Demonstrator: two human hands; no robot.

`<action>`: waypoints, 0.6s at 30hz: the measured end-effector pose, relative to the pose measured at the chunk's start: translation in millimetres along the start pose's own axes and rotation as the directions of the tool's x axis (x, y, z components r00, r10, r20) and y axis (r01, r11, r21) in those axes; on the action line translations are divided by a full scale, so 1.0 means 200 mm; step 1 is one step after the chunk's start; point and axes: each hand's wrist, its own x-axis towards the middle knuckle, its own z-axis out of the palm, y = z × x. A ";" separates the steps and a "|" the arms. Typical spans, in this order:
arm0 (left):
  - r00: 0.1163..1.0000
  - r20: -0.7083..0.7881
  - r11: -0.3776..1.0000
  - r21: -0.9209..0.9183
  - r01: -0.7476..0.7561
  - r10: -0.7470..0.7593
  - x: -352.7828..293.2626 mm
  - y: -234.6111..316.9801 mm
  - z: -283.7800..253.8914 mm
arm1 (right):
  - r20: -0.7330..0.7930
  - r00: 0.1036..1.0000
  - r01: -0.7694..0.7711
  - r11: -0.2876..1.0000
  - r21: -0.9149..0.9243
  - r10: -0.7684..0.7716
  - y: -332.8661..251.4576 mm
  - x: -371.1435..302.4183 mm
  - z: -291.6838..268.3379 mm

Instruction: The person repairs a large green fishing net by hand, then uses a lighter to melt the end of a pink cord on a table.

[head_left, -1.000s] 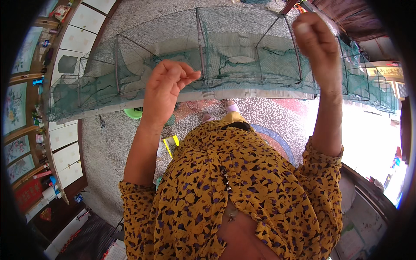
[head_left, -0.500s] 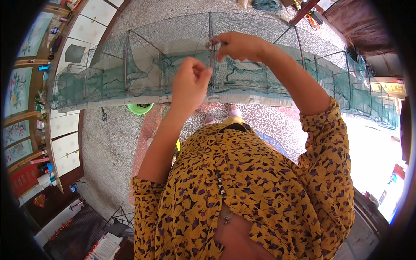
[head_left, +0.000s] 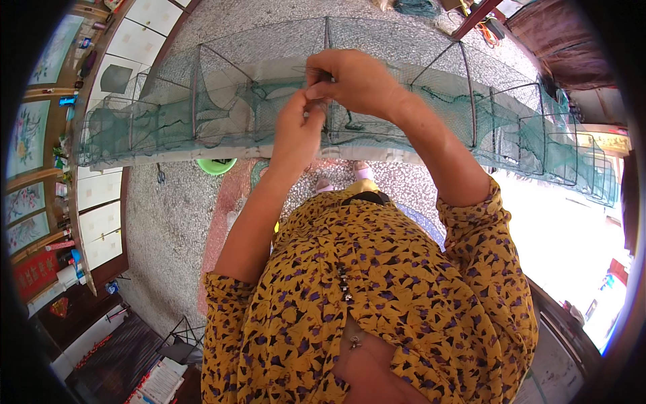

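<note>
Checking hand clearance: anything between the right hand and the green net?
Nothing visible. The right hand overlaps the green net in view, the left hand close beside it; actual contact can't be told.

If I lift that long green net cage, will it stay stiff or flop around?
The net cage would probably sag between its dark frames, since the mesh looks thin. Those frames look straight, so sections may hold shape. It's likely light: the floor shows through.

The net (head_left: 168,121) goes from left to right, with the left hand (head_left: 297,131) and right hand (head_left: 362,82) over its middle. A bowl (head_left: 217,166) is on the floor (head_left: 158,222) left of the feet (head_left: 363,172), cupboards (head_left: 104,239) farther left.
</note>
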 end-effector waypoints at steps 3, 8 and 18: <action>1.000 -0.002 0.999 -0.041 -0.012 0.012 -0.04 -0.05 0.00 | -0.012 1.000 -0.002 0.999 -0.042 0.002 -0.01 0.00 0.04; 0.999 0.038 0.971 0.235 -0.039 0.031 -0.06 -0.05 -0.06 | -0.104 0.994 0.028 0.997 -0.070 -0.035 -0.02 -0.10 0.04; 0.968 0.230 0.979 0.196 0.050 -0.096 -0.03 -0.02 -0.22 | -0.097 0.995 0.003 0.991 -0.131 -0.016 -0.07 -0.37 -0.01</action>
